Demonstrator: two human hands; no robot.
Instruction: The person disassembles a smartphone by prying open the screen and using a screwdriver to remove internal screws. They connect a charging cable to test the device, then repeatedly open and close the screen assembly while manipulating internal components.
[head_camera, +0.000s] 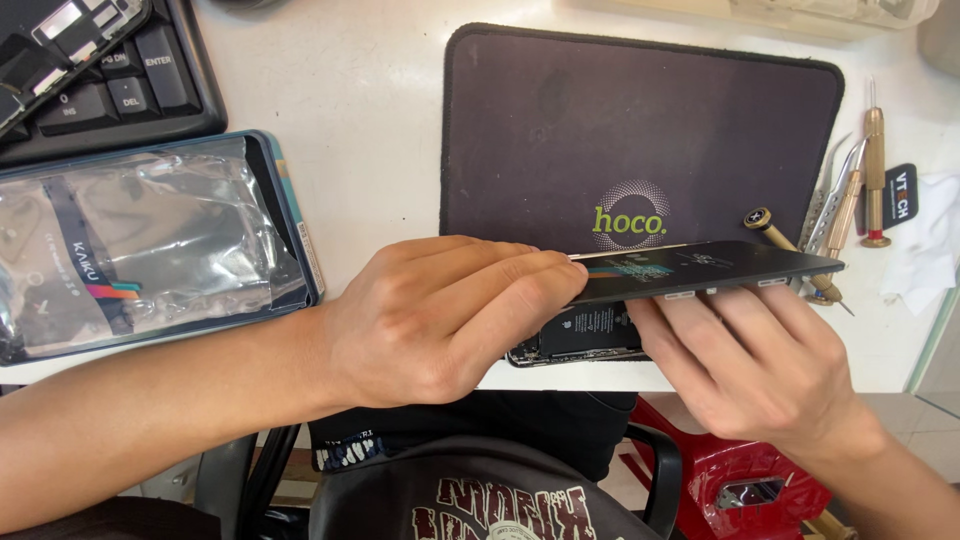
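Observation:
My left hand (440, 315) grips the left end of a dark phone screen panel (715, 265), fingers on top and thumb below. That panel is lifted and tilted above the opened phone body (590, 335), whose black battery shows underneath at the table's front edge. Fingers of my right hand (760, 365) press against the panel's lower right edge from below. Both hands hold the same panel.
A dark work mat (640, 130) lies behind the phone. Brass screwdrivers and tweezers (860, 190) rest at its right, beside a white cloth (925, 250). A plastic-wrapped package (140, 240) and a black keyboard (110, 70) sit left. A red stool (740, 480) stands below.

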